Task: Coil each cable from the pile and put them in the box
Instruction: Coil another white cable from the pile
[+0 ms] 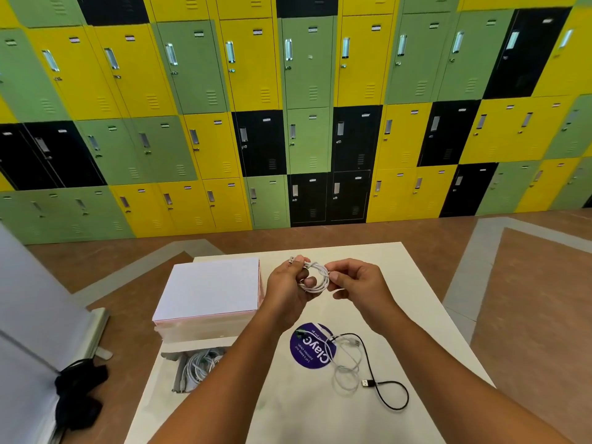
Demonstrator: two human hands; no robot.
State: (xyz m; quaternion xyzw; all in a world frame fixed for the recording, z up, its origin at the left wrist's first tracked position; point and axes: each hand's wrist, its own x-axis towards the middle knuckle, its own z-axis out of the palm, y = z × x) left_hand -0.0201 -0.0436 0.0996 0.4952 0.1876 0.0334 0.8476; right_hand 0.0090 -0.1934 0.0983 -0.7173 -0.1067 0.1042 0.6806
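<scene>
Nearest, low in the frame, two bare forearms reach up across the white counter [320, 418]. Between them, right of centre, lies what is left of the pile. A loose white cable [347, 363] sprawls in slack loops, and a black cable [389, 397] crosses it, its USB plug flat on the counter. The white one partly lies over a round purple sticker [304, 349].

At lower left the box [177, 373] sits open beside the left forearm, with several coiled white cables [201, 365] already in it. I'd say it is kept there so a finished coil needs only a short drop to that side.

Further up, at mid-frame, both hands hold one white cable [315, 277] in the air above the counter. It is wound into a small, tight ring of several turns, thin and glossy. The left hand [283, 285] has its fingers curled round the ring's left side, with a plug end poking up past the fingertips. The right hand [355, 283] pinches the opposite side between thumb and forefinger, its other fingers loosely bent. Holding it at both sides looks meant to stop the turns springing apart. The coiling seems about done, though the cable is not yet in the box.

Left of the hands stands what looks like the box's white lid [211, 286]. Beyond the counter there is brown floor [528, 283], then a wall of green, yellow and black lockers [307, 91].
</scene>
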